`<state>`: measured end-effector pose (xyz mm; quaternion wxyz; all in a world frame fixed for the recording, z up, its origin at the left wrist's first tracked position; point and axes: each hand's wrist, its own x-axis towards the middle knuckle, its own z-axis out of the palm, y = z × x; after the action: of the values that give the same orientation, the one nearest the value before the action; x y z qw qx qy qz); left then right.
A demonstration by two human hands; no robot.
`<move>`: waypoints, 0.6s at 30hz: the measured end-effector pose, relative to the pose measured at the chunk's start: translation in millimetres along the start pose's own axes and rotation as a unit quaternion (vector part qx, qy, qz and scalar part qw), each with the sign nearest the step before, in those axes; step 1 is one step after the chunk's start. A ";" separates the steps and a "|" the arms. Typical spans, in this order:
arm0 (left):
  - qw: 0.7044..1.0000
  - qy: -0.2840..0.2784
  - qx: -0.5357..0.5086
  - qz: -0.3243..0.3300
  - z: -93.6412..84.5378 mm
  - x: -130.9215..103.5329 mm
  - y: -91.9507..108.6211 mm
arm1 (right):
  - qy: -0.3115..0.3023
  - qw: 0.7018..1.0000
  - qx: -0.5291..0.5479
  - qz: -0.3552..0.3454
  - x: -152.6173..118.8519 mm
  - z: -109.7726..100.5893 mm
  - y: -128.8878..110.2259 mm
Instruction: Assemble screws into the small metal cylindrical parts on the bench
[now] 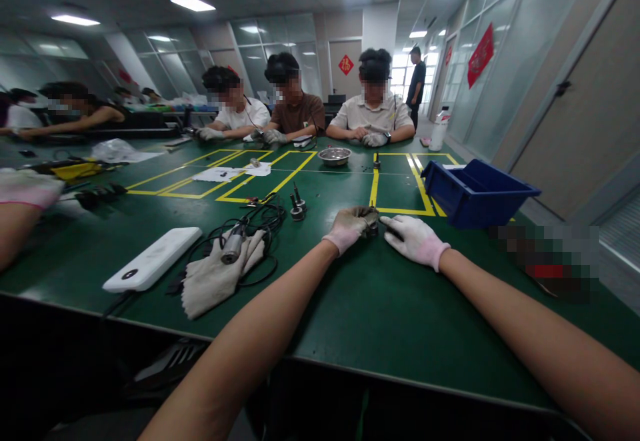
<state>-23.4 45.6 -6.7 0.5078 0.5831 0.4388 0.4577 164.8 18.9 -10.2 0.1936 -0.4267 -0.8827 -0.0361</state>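
Note:
My left hand (351,228), in a pale glove with darkened fingers, is closed around a small dark metal part (371,226) at the table's middle. Just right of it, my right hand (414,238), in a white and pink glove, has its fingers stretched toward the part, the forefinger close to it. Whether that fingertip touches the part cannot be made out. Left of my hands, similar metal parts with upright stems (297,209) stand on the green table (360,321). Another stemmed part (377,161) stands farther back on a yellow tape line.
A blue bin (480,194) stands at the right, a metal bowl (335,156) farther back. On the left lie a white power bank (153,260), a grey cloth (213,284), a metal tool (233,246) and black cables. Several people sit across; another person's gloved hand (30,188) is at far left.

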 end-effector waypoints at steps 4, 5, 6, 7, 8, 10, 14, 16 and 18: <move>0.997 0.052 -0.046 -0.015 -1.5 4.7 -3.5 | -0.002 1.000 0.022 0.014 0.9 -1.6 -3.6; 0.995 0.055 -0.078 -0.018 -1.6 5.6 -3.9 | -0.003 0.999 0.026 0.017 1.2 -2.2 -4.3; 0.992 0.054 -0.117 -0.020 -1.4 5.9 -3.7 | -0.004 0.999 0.030 0.021 1.4 -2.8 -4.8; 0.986 0.046 -0.158 -0.021 -0.8 5.5 -3.0 | -0.005 0.999 0.032 0.026 1.6 -3.5 -5.1; 0.980 0.034 -0.195 -0.025 0.0 4.5 -1.6 | -0.007 0.999 0.035 0.030 1.7 -4.3 -5.4; 0.969 0.010 -0.243 -0.040 2.0 1.0 2.0 | -0.008 0.999 0.044 0.028 1.7 -6.3 -6.1; 0.964 -0.027 -0.260 -0.049 6.1 -5.1 6.1 | 0.005 0.997 0.072 0.005 0.3 -11.9 -9.0; 0.968 -0.038 -0.247 -0.033 7.0 -4.8 4.0 | 0.006 0.997 0.075 0.006 -0.7 -13.7 -10.6; 0.977 -0.040 -0.207 -0.016 5.3 -2.3 0.1 | 0.002 0.998 0.063 0.011 -1.8 -13.8 -11.9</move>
<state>-18.7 42.3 -7.1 0.6420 0.4761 0.3226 0.5071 160.9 6.9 3.0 0.2221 -0.4235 -0.8780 0.0212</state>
